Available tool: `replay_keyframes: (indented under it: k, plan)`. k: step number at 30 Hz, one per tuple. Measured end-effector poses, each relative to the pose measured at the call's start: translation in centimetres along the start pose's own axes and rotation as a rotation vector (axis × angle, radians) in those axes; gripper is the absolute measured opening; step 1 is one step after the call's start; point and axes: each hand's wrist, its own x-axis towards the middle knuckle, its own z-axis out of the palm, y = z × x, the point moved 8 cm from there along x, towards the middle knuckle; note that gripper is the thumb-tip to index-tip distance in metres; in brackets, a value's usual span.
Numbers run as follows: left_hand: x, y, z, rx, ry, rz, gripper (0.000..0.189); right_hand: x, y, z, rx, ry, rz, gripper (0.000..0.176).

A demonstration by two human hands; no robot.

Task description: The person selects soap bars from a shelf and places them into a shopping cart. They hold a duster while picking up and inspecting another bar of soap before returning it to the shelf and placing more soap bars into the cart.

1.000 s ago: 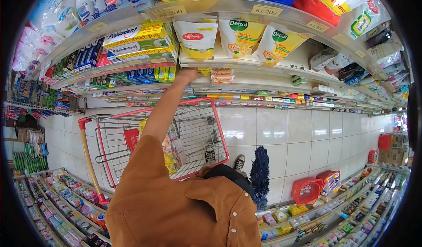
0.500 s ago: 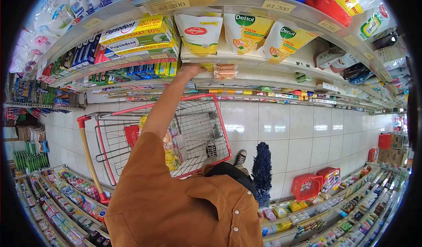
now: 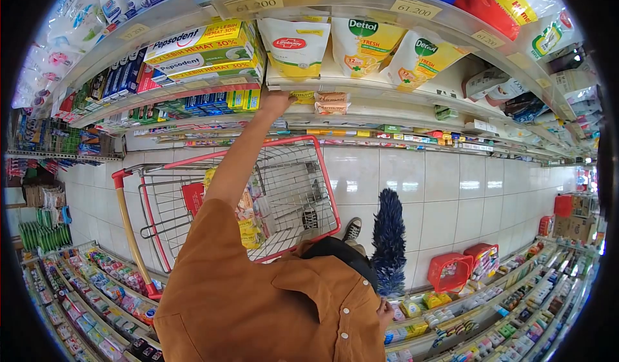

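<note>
My left hand (image 3: 276,105) reaches out to a lower shelf, its fingers closed at the left end of a yellow soap pack (image 3: 302,97). Beside that pack, on the right, sit peach-coloured Harmony soap packs (image 3: 331,103). Above them stand a Lifebuoy refill pouch (image 3: 293,47) and Dettol pouches (image 3: 362,47). Partly hidden by my shirt, my right hand (image 3: 385,312) is closed at the base of a dark blue fluffy duster (image 3: 389,243), which points forward over the floor. The duster's handle is hardly visible.
A shopping cart (image 3: 314,197) with red rims stands under my left arm, with yellow packs (image 3: 250,232) inside. Pepsodent boxes (image 3: 200,49) fill the shelf at left. Red baskets (image 3: 449,272) sit on the floor at right, by a low shelf row behind me.
My left hand has shifted slightly left, and more of the yellow soap pack shows. The duster has swung up and a little right, and more of my right hand is visible.
</note>
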Motion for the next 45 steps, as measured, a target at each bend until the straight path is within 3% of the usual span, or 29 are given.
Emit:
replay_keyframes:
  k: [3,6,10,13,16,17,20,23,29,34,38,42,45]
  plan:
    - [0.6,-0.3,1.3,-0.031,-0.010,-0.015,0.056,1.0,-2.4,-1.7,0.036,-0.006,0.064,0.037]
    - [0.9,-0.4,1.3,0.003,-0.012,0.022,0.052,1.7,-10.2,-3.5,0.011,-0.010,-0.232,0.028]
    - [1.8,-1.0,1.8,0.068,-0.053,0.101,0.046,-0.7,-23.5,-4.6,-0.087,-0.014,-0.427,0.024]
    - [0.5,-1.1,-0.6,-0.196,0.168,0.112,0.041,-2.9,-31.0,-4.4,-0.206,-0.045,-0.569,0.026]
    - [-0.8,-4.1,0.2,-1.022,0.321,0.042,0.037,-5.3,-38.2,-3.9,-0.202,-0.003,-0.690,0.027]
    - [-1.2,-4.6,0.9,-0.906,0.341,0.204,0.031,-5.6,-39.9,-4.0,-0.191,0.037,-0.800,0.028]
    - [-7.8,-3.3,-3.5,-1.151,0.423,0.178,0.036,-6.4,-44.9,-5.0,-0.359,0.105,-0.883,0.027]
    - [-14.2,-3.5,-4.1,-1.301,0.463,0.184,0.041,-7.0,-49.0,-5.2,-0.574,0.122,-0.858,0.027]
    - [-25.0,-4.0,5.0,-1.157,0.379,-0.034,0.037,-8.4,-53.3,-4.6,-0.864,0.165,-0.843,0.030]
    - [-31.5,-5.3,10.3,-1.058,0.280,-0.213,0.030,-8.7,-55.0,-3.2,-0.955,0.135,-0.987,0.032]
    - [-34.1,-7.9,11.2,-0.978,0.264,-0.321,0.026,-8.8,-55.6,-3.3,-0.987,0.200,-1.027,0.031]
    - [-35.7,-10.4,12.6,-0.845,0.271,-0.387,0.028,-8.6,-55.8,-2.6,-0.965,0.099,-1.057,0.030]
    - [-35.9,-11.5,14.3,-0.819,0.195,-0.424,0.029,-8.3,-55.6,-2.9,-0.966,0.175,-1.037,0.030]
